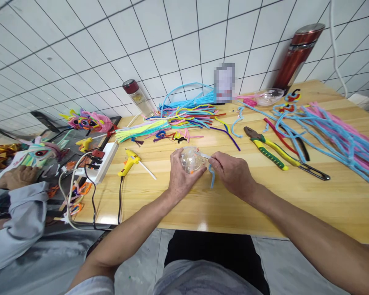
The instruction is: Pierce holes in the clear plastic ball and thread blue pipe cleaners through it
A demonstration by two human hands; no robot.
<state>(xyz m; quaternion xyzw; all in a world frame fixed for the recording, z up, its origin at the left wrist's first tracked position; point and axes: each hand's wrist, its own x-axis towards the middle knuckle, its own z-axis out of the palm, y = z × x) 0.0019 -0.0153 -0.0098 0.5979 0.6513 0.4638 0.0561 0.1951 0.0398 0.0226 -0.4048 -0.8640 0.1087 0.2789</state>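
My left hand is curled around a clear plastic ball held just above the wooden table. My right hand is closed in a pinch on a light blue pipe cleaner, whose end hangs down beside the ball. A pale strip pokes out between my fingers and the ball. Both hands are close together near the table's middle front.
A yellow glue gun lies left of my hands beside a white power strip. Yellow-handled pliers lie to the right. Heaps of coloured pipe cleaners sit behind, more at right. Another person's sleeve is at far left.
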